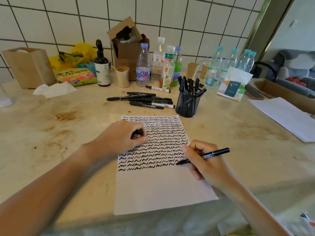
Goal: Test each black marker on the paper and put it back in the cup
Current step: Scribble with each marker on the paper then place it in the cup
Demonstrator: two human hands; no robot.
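Note:
A white sheet of paper (158,186) lies on the counter, its upper half filled with rows of black squiggles. My right hand (202,160) grips a black marker (214,153) with its tip touching the paper at the right end of a lower row. Resting on the paper's upper left, my left hand (122,135) holds a black marker cap (138,132) in curled fingers. A black mesh cup (188,103) with several markers stands beyond the paper on the right. A pile of several black markers (144,100) lies to its left.
Plastic bottles (160,62), a dark pump bottle (102,65), paper cups (122,76), a cardboard box (127,46) and a tissue pack (233,84) line the tiled wall. A second white sheet (283,116) lies at the right. One marker (157,89) lies apart near the bottles.

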